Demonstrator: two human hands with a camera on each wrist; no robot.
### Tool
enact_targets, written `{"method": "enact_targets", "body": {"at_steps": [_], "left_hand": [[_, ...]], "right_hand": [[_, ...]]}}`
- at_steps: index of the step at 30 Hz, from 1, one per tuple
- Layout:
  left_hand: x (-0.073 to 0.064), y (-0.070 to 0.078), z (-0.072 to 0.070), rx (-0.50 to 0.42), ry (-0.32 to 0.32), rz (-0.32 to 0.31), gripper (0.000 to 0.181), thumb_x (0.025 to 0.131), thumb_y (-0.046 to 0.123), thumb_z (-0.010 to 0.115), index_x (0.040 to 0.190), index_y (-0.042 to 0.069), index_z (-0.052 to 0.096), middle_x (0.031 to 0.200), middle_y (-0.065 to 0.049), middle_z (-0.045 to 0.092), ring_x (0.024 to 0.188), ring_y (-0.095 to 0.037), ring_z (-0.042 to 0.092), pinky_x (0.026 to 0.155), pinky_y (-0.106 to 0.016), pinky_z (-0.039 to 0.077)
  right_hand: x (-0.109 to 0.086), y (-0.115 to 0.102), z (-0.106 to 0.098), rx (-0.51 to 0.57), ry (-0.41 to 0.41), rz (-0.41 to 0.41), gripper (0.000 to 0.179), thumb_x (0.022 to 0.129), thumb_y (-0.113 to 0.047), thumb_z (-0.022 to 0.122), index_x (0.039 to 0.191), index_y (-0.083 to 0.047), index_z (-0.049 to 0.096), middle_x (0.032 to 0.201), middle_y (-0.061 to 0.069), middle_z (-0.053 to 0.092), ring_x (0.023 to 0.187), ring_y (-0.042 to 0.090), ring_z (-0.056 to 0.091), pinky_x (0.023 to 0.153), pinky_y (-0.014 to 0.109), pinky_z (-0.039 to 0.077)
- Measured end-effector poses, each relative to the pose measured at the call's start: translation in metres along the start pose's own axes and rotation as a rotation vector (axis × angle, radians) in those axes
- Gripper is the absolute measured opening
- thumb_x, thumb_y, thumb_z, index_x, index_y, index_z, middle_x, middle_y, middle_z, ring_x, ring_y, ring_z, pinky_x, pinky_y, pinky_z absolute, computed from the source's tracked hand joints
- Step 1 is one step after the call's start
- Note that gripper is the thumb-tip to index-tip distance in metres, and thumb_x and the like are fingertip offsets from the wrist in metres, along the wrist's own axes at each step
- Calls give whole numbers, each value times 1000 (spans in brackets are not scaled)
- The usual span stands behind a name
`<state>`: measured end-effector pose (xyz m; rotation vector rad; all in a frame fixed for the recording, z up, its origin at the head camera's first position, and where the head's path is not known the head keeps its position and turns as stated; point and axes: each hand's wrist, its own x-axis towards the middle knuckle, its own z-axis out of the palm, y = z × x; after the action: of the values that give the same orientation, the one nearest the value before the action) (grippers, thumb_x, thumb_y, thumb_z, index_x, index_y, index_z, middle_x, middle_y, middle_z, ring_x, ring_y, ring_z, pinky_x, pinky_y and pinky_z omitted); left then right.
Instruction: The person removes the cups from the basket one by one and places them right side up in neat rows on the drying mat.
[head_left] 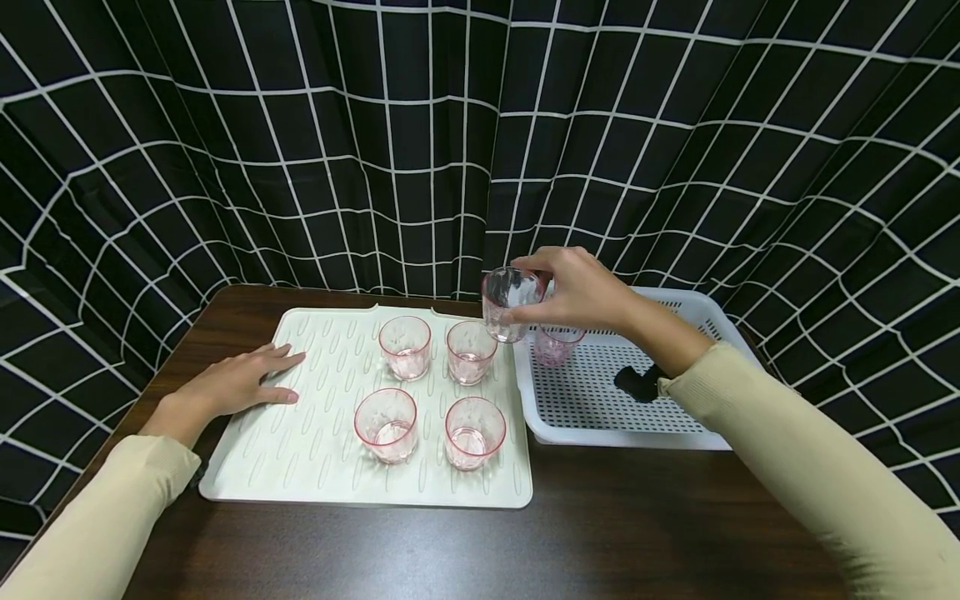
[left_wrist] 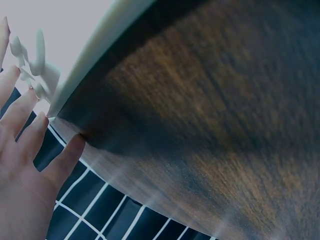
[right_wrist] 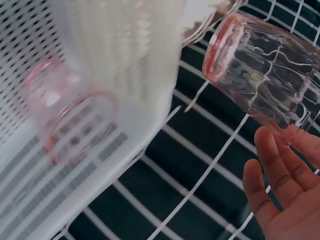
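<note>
My right hand [head_left: 581, 287] grips a clear drinking glass [head_left: 502, 304] with a pink rim, thumb and fingers around it. The glass is raised above the gap between mat and basket; in the right wrist view the same glass [right_wrist: 265, 65] is tilted. Beneath the hand, another pinkish glass [head_left: 557, 346] stands in the white basket [head_left: 622, 437], partly hidden by the hand. My left hand [head_left: 232, 383] rests with spread fingers on the left edge of the white ridged mat [head_left: 300, 450]. Several pink-tinted glasses [head_left: 386, 425] stand on that mat, mouths up, in two rows.
Mat and basket sit side by side on a dark wooden table [head_left: 600, 517]. A black curtain with white grid lines [head_left: 420, 133] hangs around the back and sides. A small black object [head_left: 639, 383] shows under the right wrist.
</note>
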<state>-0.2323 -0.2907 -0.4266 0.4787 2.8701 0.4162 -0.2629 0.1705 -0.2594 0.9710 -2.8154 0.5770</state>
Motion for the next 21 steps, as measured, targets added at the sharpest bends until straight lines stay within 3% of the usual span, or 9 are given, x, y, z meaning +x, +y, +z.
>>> {"method": "enact_targets", "body": {"at_steps": [8, 17, 21], "left_hand": [[1, -1, 1, 5, 6, 8, 83, 85, 57, 69, 147, 6, 47, 153, -29, 36, 141, -54, 25, 103, -75, 26], [3, -5, 3, 0, -1, 5, 87, 83, 62, 68, 147, 7, 47, 153, -29, 35, 141, -54, 25, 103, -76, 25], [3, -4, 2, 6, -6, 1, 86, 83, 61, 68, 147, 7, 47, 153, -28, 36, 141, -54, 25, 104, -75, 25]], "right_hand": [[21, -35, 24, 82, 0, -57, 76, 76, -46, 84, 134, -2, 61, 114, 9, 67, 81, 14, 60, 67, 28, 51], [43, -77, 52, 118, -23, -190, 74, 80, -46, 81, 136, -4, 60, 94, 4, 62, 80, 15, 57, 71, 28, 46], [50, -92, 63, 136, -57, -208, 70, 81, -48, 79, 136, -8, 61, 104, 2, 65, 82, 13, 58, 69, 25, 47]]}}
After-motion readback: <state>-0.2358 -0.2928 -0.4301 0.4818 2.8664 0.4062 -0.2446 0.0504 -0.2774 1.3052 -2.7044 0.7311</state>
